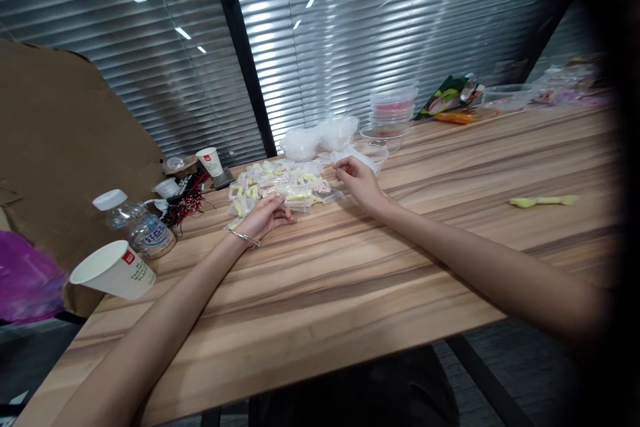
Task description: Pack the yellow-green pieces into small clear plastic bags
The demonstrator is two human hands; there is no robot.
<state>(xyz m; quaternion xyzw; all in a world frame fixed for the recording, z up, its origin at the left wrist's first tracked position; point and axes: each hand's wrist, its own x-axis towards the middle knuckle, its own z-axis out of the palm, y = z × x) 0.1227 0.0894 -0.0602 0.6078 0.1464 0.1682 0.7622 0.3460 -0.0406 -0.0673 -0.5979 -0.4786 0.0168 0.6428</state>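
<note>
My left hand (pixel 270 215), with a bracelet at its wrist, rests at the near edge of a pile of clear plastic packets (pixel 285 185) with pale yellow and pinkish pieces inside. Its fingers are curled against the packets; what they hold, if anything, is hidden. To the right of the pile, my right hand (pixel 356 180) is raised in front of a clear round plastic bowl (pixel 373 155), thumb and fingertips close together. Anything between those fingertips is too small to make out. A yellow-green piece (pixel 543 201) lies apart on the right side of the table.
On the left stand a large paper cup (pixel 117 270), a bottle (pixel 153 233) and a smaller cup (pixel 210 161). Stacked clear tubs (pixel 393 110) and a green packet (pixel 445 99) line the back of the wooden table (pixel 310 307), by the window blinds.
</note>
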